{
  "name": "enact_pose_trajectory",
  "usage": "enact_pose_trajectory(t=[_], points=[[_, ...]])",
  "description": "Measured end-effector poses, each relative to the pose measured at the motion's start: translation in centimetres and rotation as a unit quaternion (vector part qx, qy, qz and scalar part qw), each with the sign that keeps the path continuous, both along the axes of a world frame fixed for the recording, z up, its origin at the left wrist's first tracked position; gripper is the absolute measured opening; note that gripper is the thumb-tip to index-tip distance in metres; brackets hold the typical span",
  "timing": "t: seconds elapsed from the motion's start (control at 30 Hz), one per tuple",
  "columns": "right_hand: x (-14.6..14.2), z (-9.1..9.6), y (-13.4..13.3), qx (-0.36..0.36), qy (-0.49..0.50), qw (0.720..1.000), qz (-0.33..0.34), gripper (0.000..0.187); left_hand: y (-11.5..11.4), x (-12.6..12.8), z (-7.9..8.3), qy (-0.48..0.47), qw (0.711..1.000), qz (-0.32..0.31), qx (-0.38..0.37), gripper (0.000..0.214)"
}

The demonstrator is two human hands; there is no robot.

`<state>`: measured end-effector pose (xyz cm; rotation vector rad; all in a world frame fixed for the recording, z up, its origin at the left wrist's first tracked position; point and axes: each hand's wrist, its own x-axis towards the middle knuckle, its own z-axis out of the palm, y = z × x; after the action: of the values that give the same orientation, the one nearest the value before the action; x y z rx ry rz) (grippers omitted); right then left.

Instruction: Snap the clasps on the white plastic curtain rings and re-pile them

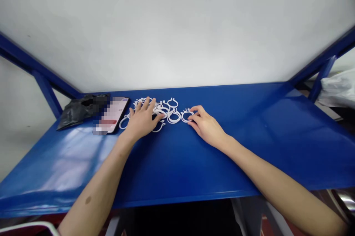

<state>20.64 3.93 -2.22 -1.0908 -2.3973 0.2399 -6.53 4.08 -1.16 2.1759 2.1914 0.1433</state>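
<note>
A loose heap of white open rings with small looped ends, like plastic curtain rings (164, 109), lies towards the back of the blue table. My left hand (142, 118) rests over the heap with its fingers spread, hiding part of it. To the right, my right hand (206, 123) has its thumb and fingers closed on the right edge of a small stack of white rings (186, 116), which sits low at the table surface. Another small stack of rings (173, 117) is between that one and the heap.
A phone (115, 114) with a lit, partly blurred screen lies left of the heap, beside a black plastic bag (79, 109). The blue table (177, 166) meets a pale wall (177, 29) at the back. Blue frame bars (47, 88) rise at both sides; a whitish plastic bag (340, 88) is at far right.
</note>
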Motion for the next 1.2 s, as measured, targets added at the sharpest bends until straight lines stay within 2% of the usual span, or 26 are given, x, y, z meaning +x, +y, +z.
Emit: enact_pose_trajectory(t=[0.17,0.3,0.43,0.53,0.6,0.67,0.73,0.8,0.9,1.0,1.2], points=[[-0.5,-0.3,0.2,-0.018,0.041,0.998,-0.036,0.013,-0.8,1.3,0.5,-0.016,0.998,-0.043,-0.048,0.092],[-1.0,0.4,0.7,-0.006,0.059,0.996,-0.061,0.015,-1.0,1.6,0.4,-0.045,0.993,-0.086,-0.062,0.107],[-2.2,1.7,1.4,0.023,0.054,0.998,-0.017,0.018,-1.0,1.2,0.2,-0.045,0.993,-0.095,-0.053,0.115],[-3.8,2.1,1.7,0.017,0.012,0.999,0.024,0.024,-1.1,0.5,0.8,-0.023,0.995,-0.077,-0.063,0.118],[-4.9,1.9,1.7,0.007,-0.022,0.999,0.03,0.033,-1.3,-0.2,1.5,-0.005,0.995,-0.065,-0.079,0.116],[-5.8,1.5,1.6,-0.006,-0.05,0.998,0.032,0.054,-1.3,-1.0,2.2,-0.002,0.994,-0.058,-0.097,0.108],[-6.5,0.9,1.6,-0.033,-0.068,0.996,0.038,0.075,-1.2,-1.7,2.5,-0.015,0.993,-0.042,-0.11,0.095],[-6.9,0.5,1.8,-0.068,-0.079,0.994,0.044,0.086,-0.9,-2.2,2.4,-0.033,0.993,-0.017,-0.11,0.079],[-7.3,0.3,2.3,-0.088,-0.086,0.991,0.056,0.08,-0.1,-2.7,1.4,-0.054,0.995,0.017,-0.08,0.068],[-7.7,0.4,2.9,-0.071,-0.077,0.993,0.053,0.064,0.7,-2.8,0.6,-0.082,0.994,-0.002,-0.067,0.069],[-8.0,-0.1,3.7,-0.035,0.013,0.999,0.038,0.036,0.7,-1.9,0.8,-0.072,0.993,-0.027,-0.093,0.071]])
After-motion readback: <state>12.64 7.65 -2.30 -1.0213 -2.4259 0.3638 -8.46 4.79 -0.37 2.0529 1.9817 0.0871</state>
